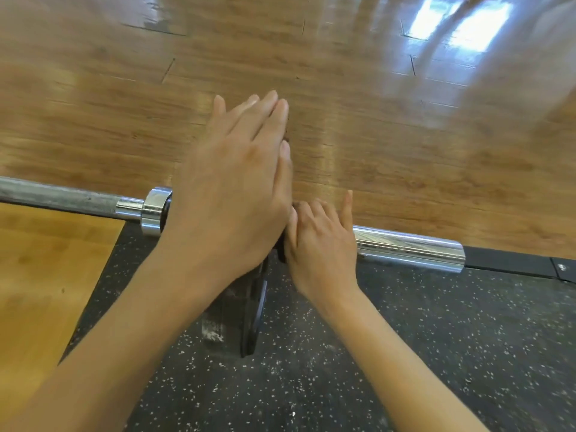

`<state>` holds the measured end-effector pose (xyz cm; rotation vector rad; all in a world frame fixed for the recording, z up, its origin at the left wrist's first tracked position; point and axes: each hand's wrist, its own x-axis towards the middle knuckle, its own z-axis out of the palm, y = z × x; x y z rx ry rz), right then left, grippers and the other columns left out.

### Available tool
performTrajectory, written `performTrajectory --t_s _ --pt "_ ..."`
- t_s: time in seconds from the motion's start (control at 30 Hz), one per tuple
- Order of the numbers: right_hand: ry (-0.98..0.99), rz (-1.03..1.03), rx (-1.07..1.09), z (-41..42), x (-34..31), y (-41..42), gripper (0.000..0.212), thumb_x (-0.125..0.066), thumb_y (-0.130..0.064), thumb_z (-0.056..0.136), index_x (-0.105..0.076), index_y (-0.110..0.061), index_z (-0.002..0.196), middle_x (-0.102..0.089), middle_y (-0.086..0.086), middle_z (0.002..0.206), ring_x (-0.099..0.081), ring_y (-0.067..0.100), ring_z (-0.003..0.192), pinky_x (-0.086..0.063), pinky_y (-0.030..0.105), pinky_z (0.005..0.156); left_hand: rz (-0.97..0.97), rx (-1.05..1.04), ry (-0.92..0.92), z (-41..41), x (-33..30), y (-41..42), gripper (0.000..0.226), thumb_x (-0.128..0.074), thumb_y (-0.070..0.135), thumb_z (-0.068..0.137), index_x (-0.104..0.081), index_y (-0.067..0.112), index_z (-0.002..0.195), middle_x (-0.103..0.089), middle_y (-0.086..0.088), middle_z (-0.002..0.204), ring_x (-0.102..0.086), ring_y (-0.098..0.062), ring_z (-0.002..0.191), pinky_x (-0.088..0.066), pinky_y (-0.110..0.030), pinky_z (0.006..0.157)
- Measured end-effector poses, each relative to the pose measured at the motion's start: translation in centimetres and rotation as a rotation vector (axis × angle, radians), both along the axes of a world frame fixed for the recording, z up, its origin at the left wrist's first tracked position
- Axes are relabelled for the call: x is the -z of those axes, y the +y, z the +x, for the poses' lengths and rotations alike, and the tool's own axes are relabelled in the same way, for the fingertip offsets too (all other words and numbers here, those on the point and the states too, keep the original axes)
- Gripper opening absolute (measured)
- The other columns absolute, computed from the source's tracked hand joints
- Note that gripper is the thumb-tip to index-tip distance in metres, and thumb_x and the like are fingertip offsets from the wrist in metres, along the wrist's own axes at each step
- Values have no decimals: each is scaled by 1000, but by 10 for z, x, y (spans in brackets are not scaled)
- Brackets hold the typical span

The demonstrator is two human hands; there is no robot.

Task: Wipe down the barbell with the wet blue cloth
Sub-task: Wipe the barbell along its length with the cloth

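Head view showed your two bare hands meeting over the long steel barbell (78, 199), which lay across the edge where the black speckled rubber mat (436, 322) met the glossy wooden floor (374, 120). Your left hand (237, 182) was flat, its fingers (265, 110) straight and close together, palm pressed on the upper edge of a black weight plate (252, 313) that stood on the barbell just right of the shiny chrome collar (154, 210). Your right hand (321, 244) sat against the plate's outer face at the bar, fingers loosely bent, index finger lifted; whether it gripped anything there, you could not tell from this angle. Right of it the polished chrome sleeve (408, 247) ran bare to its end.

No wet blue cloth was in sight, so wiping had not begun. By my reading, you were on a preparatory step: steadying or working the plate along the sleeve, probably to strip the barbell. The next move likely called for a firm two-handed hold on the plate, a straight slide outward along the sleeve without tilting it, then fetching the cloth. Motion blur made finer contact hard to judge.
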<state>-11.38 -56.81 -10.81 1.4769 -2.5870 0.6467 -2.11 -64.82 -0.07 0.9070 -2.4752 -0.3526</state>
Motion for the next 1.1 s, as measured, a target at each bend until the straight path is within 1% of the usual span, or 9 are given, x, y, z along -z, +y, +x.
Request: performTrajectory --t_s 0.13,0.2,0.3,0.37,0.5,0.63,0.77,0.93,1.1 --pt "75 52 -103 24 8 40 45 -31 -28 107 -52 -7 140 -54 10 145 -40 30 144 -12 48 125 -56 7 15 16 5 17 54 -29 22 103 -43 0 151 -42 -13 158 -35 -25 148 -6 -32 124" --pt "34 100 -128 19 3 35 44 -28 -30 106 -57 -9 132 -59 10 137 -46 30 140 -10 48 125 -65 11 30 23 7 27 54 -29 20 103 -42 -1 151 -41 -13 158 -34 -26 149 -5 -33 125" --pt "-13 282 -103 7 -13 10 45 -20 -33 106 -63 -19 109 -68 0 105 -62 24 113 -4 52 125 -72 23 55 34 10 39 54 -29 19 102 -41 -2 151 -39 -13 159 -32 -26 149 -2 -32 126" --pt "-13 265 -113 15 -12 21 44 -20 -33 106 -62 -21 115 -68 -2 110 -61 22 115 -5 51 126 -90 31 52 42 11 46 54 -28 18 103 -40 -2 151 -38 -13 160 -31 -25 150 -2 -33 127" --pt "35 21 -124 44 5 67 40 -35 -28 105 -53 -8 135 -57 12 141 -44 32 141 -13 47 124 -109 24 33 59 14 63 54 -23 23 106 -38 -1 152 -35 -13 161 -29 -26 151 -5 -38 128" --pt "-35 15 -81 44 2 50 34 -30 -31 107 -56 -13 120 -65 6 121 -53 32 132 -11 48 125 -112 30 7 73 15 79 55 -31 25 104 -36 1 154 -33 -11 162 -27 -24 152 -2 -39 128" --pt "53 66 -146 42 9 65 53 -18 -32 110 -57 -5 134 -62 11 134 -50 32 136 -9 50 126 -144 50 -20 70 5 87 59 -40 29 100 -39 1 153 -37 -12 160 -27 -24 151 -5 -40 128" --pt "86 48 19 40 8 74 46 -28 -29 108 -62 -5 127 -66 12 128 -56 31 130 -16 53 124 -184 16 -94 61 5 84 56 -37 25 102 -39 -1 152 -37 -14 160 -31 -28 150 -15 -43 126" --pt "64 57 -80 34 9 75 42 -28 -31 107 -64 -11 115 -68 4 114 -61 25 118 -16 50 125 -201 -1 -84 68 10 87 55 -30 17 102 -37 -1 153 -34 -12 162 -30 -28 151 -13 -39 127"
